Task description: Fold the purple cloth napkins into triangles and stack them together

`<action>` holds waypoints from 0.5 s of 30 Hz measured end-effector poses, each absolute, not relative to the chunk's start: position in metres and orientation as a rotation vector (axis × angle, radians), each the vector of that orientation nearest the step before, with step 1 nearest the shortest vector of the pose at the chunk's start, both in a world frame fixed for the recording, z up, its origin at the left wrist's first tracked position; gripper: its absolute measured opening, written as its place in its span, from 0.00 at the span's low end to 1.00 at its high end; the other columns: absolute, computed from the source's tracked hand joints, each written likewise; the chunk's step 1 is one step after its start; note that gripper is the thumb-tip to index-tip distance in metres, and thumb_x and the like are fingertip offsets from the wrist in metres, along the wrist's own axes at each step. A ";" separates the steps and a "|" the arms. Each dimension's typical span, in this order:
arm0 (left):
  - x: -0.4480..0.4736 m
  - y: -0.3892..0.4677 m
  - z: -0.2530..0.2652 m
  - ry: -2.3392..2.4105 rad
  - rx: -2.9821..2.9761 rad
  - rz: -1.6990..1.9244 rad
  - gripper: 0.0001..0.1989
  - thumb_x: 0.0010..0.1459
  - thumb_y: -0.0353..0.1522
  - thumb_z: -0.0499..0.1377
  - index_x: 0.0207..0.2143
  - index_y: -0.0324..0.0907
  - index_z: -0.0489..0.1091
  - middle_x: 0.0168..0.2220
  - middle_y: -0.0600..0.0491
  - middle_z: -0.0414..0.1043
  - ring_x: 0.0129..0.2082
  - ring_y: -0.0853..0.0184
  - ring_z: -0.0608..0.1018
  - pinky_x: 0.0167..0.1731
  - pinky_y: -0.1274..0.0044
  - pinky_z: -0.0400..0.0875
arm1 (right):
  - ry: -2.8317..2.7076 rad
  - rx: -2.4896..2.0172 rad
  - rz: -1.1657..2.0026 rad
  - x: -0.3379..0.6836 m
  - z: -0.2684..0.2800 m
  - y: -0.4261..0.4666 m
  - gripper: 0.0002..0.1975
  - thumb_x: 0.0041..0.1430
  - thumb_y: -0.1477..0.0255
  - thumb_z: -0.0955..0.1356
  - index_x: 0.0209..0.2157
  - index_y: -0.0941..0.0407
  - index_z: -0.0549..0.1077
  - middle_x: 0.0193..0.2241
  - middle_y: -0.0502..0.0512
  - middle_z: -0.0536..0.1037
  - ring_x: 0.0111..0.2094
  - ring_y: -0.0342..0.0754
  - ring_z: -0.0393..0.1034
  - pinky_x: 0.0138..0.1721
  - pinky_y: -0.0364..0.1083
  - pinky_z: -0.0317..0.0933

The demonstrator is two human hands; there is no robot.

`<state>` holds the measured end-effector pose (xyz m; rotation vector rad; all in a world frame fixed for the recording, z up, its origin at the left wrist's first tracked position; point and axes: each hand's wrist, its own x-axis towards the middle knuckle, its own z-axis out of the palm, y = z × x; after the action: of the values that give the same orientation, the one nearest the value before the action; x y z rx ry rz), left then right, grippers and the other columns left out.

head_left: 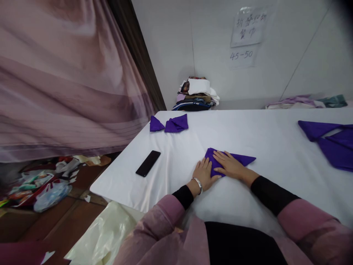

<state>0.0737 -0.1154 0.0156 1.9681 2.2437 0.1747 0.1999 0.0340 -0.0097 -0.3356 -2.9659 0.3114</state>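
A folded purple cloth napkin (242, 159) lies on the white-covered table in front of me, its narrow point towards the right. My left hand (203, 173) rests on its left edge, fingers stretched out, a silver bracelet at the wrist. Across the napkin's middle lies my right hand (228, 164), palm down with the fingers spread. Both hands are open and press on the cloth without gripping it. Part of the napkin is hidden beneath them.
A black phone (148, 163) lies to the left on the table (176, 147). Behind it is a folded purple cloth (176, 123) beside a small purple triangle (156, 124). More purple cloth (336, 147) lies far right. Stacked clothes (196, 94) stand against the wall; a pink curtain (68, 73) hangs left.
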 end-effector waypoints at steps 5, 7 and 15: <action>0.076 -0.110 0.027 2.262 1.916 0.209 0.39 0.58 0.53 0.39 0.61 0.33 0.51 0.63 0.40 0.48 0.63 0.55 0.50 0.60 0.62 0.46 | -2.974 -0.317 0.332 0.198 -0.009 0.034 0.37 0.60 0.50 0.55 0.62 0.60 0.52 0.62 0.64 0.52 0.63 0.56 0.42 0.61 0.59 0.36; 0.076 -0.102 0.033 2.227 1.941 0.235 0.39 0.58 0.54 0.39 0.62 0.34 0.48 0.64 0.41 0.46 0.64 0.56 0.49 0.60 0.62 0.46 | -2.978 -0.304 0.340 0.198 -0.010 0.036 0.35 0.61 0.52 0.56 0.62 0.61 0.52 0.62 0.65 0.52 0.63 0.56 0.42 0.60 0.60 0.37; 0.071 -0.074 0.015 2.152 1.970 0.297 0.42 0.57 0.54 0.40 0.63 0.34 0.40 0.65 0.42 0.41 0.64 0.57 0.45 0.61 0.63 0.43 | -2.830 -0.253 0.483 0.200 -0.004 0.034 0.34 0.59 0.60 0.61 0.62 0.61 0.51 0.62 0.65 0.53 0.62 0.55 0.44 0.60 0.59 0.40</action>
<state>0.0710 -0.0737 0.0154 1.9695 2.1523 0.2970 0.1996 0.0338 -0.0039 -0.2529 -2.8297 0.4825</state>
